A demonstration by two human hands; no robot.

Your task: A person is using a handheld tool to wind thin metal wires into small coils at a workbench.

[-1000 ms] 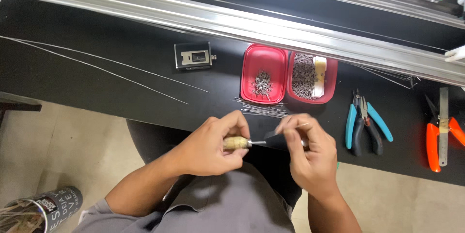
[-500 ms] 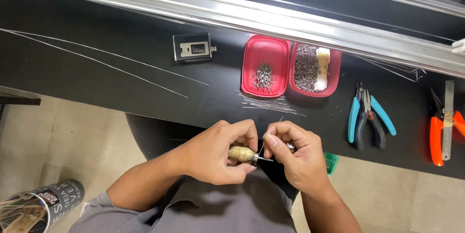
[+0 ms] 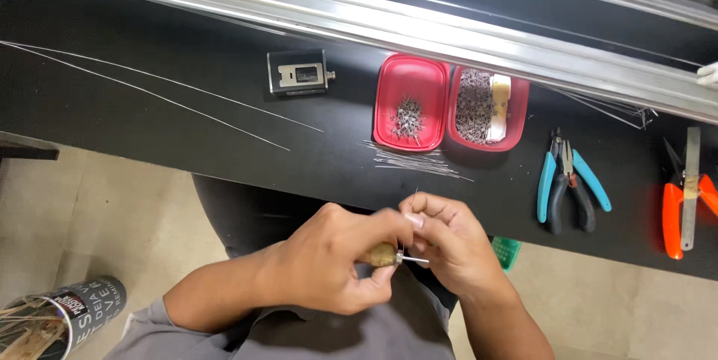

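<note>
- Black workbench (image 3: 149,46) runs across in front of me, with a long metal rail (image 3: 359,20) along its far side and a pale floor below its near edge.
- My left hand (image 3: 329,266) is closed around a small tool with a wooden handle (image 3: 381,255), held over my lap, just off the near edge of the bench.
- My right hand (image 3: 449,244) touches the left, its fingertips pinched on a thin wire (image 3: 413,203) that stands up between thumb and forefinger, close to the tool's metal tip.
- Two red trays (image 3: 389,83) sit side by side on the bench past my hands, both holding small metal pieces; a loose bundle of short wires (image 3: 415,160) lies just in front of them.
- Blue-handled pliers (image 3: 568,184) lie to the right of the trays, orange-handled cutters (image 3: 680,195) farther right, near the edge of view.
- A small black box (image 3: 298,72) rests left of the trays, and long wires (image 3: 149,94) stretch across the left part of the bench.
- Risk, as I judge it: the wire is fine and springy, so a loosened pinch could let it drop to the floor.
- Pushing too hard against the tool's tip could bend the wire or prick my fingertip.
</note>
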